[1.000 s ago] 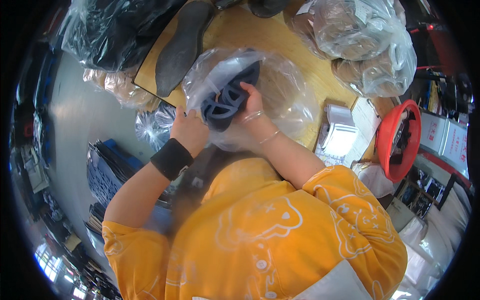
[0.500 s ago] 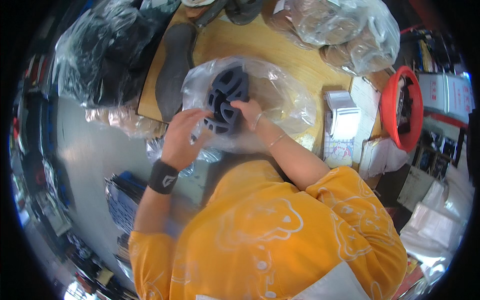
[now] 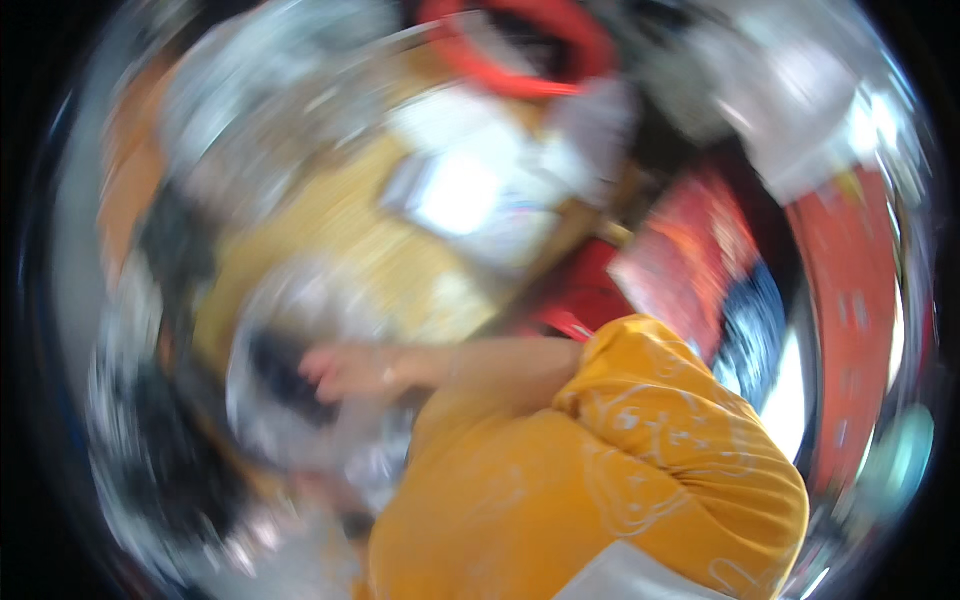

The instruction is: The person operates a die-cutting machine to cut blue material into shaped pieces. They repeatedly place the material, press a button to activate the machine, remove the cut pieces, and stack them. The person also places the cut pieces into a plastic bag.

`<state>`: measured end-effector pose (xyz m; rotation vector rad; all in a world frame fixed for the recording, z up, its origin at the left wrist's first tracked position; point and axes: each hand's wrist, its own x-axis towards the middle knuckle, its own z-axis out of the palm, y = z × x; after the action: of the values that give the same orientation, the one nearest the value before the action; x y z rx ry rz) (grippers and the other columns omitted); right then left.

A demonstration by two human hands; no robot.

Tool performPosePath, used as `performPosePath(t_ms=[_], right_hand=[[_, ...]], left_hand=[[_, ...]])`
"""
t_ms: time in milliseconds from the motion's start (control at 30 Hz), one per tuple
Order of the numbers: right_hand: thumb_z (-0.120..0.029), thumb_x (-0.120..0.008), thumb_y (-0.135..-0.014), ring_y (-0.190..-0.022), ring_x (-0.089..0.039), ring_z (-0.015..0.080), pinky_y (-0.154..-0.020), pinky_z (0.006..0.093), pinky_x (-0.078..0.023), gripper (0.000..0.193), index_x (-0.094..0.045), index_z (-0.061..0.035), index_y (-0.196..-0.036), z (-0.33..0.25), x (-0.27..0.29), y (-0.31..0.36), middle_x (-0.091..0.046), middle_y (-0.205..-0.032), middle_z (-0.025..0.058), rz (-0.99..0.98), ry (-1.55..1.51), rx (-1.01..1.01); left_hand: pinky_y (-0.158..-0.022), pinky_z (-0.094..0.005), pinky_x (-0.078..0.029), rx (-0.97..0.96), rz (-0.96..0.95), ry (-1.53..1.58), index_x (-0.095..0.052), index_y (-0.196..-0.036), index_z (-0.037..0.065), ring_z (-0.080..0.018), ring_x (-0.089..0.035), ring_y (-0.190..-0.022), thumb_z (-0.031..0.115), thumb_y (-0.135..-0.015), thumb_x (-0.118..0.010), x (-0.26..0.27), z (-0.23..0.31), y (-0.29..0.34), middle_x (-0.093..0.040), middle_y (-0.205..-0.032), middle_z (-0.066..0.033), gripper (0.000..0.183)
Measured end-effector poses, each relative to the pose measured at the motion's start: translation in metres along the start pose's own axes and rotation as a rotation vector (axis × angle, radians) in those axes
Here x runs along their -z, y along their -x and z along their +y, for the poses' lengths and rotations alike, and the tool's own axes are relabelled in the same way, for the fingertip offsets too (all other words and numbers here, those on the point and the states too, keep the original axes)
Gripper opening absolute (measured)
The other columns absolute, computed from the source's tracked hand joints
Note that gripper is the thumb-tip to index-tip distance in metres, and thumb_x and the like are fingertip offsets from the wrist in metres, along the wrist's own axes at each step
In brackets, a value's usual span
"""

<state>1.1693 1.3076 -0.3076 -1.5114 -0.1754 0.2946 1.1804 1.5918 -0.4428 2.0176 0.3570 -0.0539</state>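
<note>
The whole view is smeared by motion. A dark shoe sole (image 3: 277,372) lies in an opened clear plastic bag (image 3: 310,285) at the left of the view. My right hand (image 3: 350,372) reaches in from the right, its fingertips at the sole's edge. Blur hides whether those fingers grip the sole. Low beside the bag, my left hand (image 3: 328,492) is only a faint smear, and its fingers cannot be made out.
The bag is on a yellow wooden table (image 3: 345,215). A white stack (image 3: 455,195) stands farther back, with a red basin (image 3: 520,85) beyond it. Bulky clear bags (image 3: 265,120) fill the far left. A reddish bundle (image 3: 690,260) is at the right.
The view has swung to the right, so the table, bag and hands now appear farther left. Both hands stay near the bag. The sole's cut-out pattern, sharp before, is now blurred.
</note>
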Motion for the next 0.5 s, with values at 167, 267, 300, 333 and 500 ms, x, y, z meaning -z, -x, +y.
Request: performPosePath(t_ms=[167, 267, 300, 333, 500], right_hand=[[-0.017, -0.063, -0.080, -0.093, -0.064, 0.0271, -0.082, 0.0362, -0.050, 0.035, -0.062, -0.0011, -0.111, -0.098, 0.075, 0.152, -0.067, -0.099, 0.0158, 0.620, 0.236, -0.019], [-0.014, -0.062, -0.079, -0.098, -0.061, 0.0334, -0.085, 0.0396, -0.049, 0.032, -0.063, -0.0041, -0.109, -0.117, 0.092, 0.262, -0.065, -0.103, 0.0163, 1.055, 0.462, -0.013], [-0.014, -0.062, -0.079, -0.098, -0.060, 0.0341, -0.086, 0.0401, -0.048, 0.031, -0.063, -0.0045, -0.108, -0.116, 0.081, 0.307, -0.065, -0.102, 0.0161, 1.212, 0.611, 0.046], [-0.014, -0.062, -0.079, -0.098, -0.059, 0.0348, -0.088, 0.0406, -0.047, 0.030, -0.063, -0.0048, -0.108, -0.114, 0.073, 0.360, -0.064, -0.102, 0.0160, 1.350, 0.782, 0.102], [-0.015, -0.066, -0.079, -0.117, -0.052, 0.0333, -0.102, 0.0403, -0.039, 0.041, -0.059, -0.0061, -0.118, -0.104, -0.013, 0.613, -0.059, -0.120, 0.0168, 2.170, 1.189, -0.658]], left_hand=[[-0.096, -0.0422, -0.044, -0.613, 0.127, 0.041, -0.046, -0.131, -0.001, -0.0289, -0.053, -0.113, 0.028, -0.098, -0.046, -0.052, 0.177, -0.014, -0.057, -0.118, -0.0157, 0.043], [-0.099, -0.0422, -0.042, -0.863, -0.114, 0.240, -0.044, -0.132, -0.005, -0.0298, -0.053, -0.116, 0.025, -0.100, -0.045, -0.106, 0.274, 0.039, -0.057, -0.119, -0.0183, 0.044], [-0.100, -0.0422, -0.042, -0.925, -0.281, 0.299, -0.043, -0.133, -0.006, -0.0301, -0.052, -0.117, 0.024, -0.101, -0.044, -0.124, 0.298, 0.064, -0.057, -0.120, -0.0192, 0.044], [-0.101, -0.0422, -0.041, -0.972, -0.496, 0.352, -0.043, -0.133, -0.007, -0.0304, -0.052, -0.118, 0.024, -0.101, -0.044, -0.147, 0.321, 0.095, -0.057, -0.120, -0.0201, 0.044], [-0.094, -0.0389, -0.044, -1.192, -1.570, 0.575, -0.048, -0.127, -0.009, -0.0269, -0.055, -0.109, 0.035, -0.097, -0.043, -0.272, 0.372, 0.292, -0.055, -0.122, -0.0174, 0.053]])
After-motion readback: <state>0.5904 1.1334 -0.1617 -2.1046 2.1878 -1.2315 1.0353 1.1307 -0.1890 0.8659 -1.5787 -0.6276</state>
